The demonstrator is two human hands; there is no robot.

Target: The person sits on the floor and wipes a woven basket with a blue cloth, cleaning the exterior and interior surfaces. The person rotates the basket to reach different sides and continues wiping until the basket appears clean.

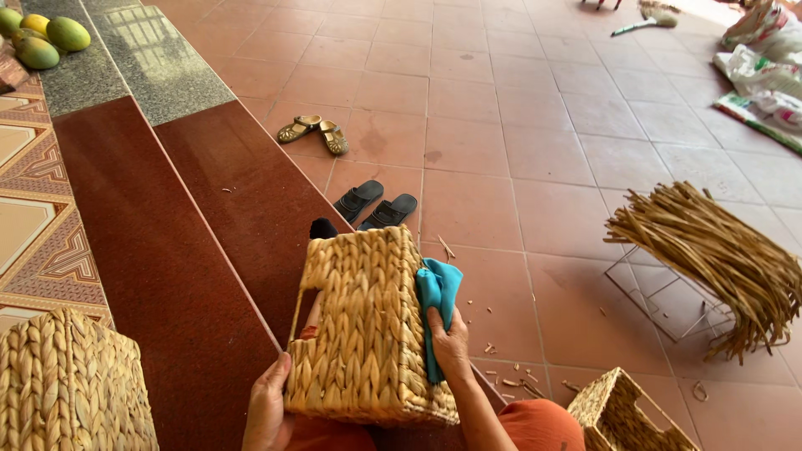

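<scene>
Person seated on the red steps (167,250), woven basket (363,330) on their lap, tipped on its side so a plaited wall faces up. Rectangular, pale straw colour, handle cut-out on the left wall. Inside not visible from here, so contents unknown.

Left hand (267,405) grips the near left corner of the basket, fingers wrapped under the edge, closed on it. Right hand (451,342) presses a teal cloth (436,301) flat against the basket's right side; fingers closed over the cloth, thumb on the weave. Cloth hangs down from the top right corner of the basket, partly bunched.

Second woven basket (622,413) on the floor tiles, lower right, just beside the person's orange-clad knee. Open top faces the camera, looks empty, though only part of the interior shows. Third woven piece (71,384) at lower left on the step, same plait, only its outer wall in view.

Bundle of dried fibre strands (710,259) lies over a wire frame (660,296) to the right, well apart from the hands. Short offcuts scattered on the tiles between the bundle and the lap basket.

Black sandals (376,205) on the floor just beyond the basket, gold sandals (313,134) further out. Green and yellow mangoes (42,38) on the grey stone ledge, top left. White sacks (764,67) top right.
</scene>
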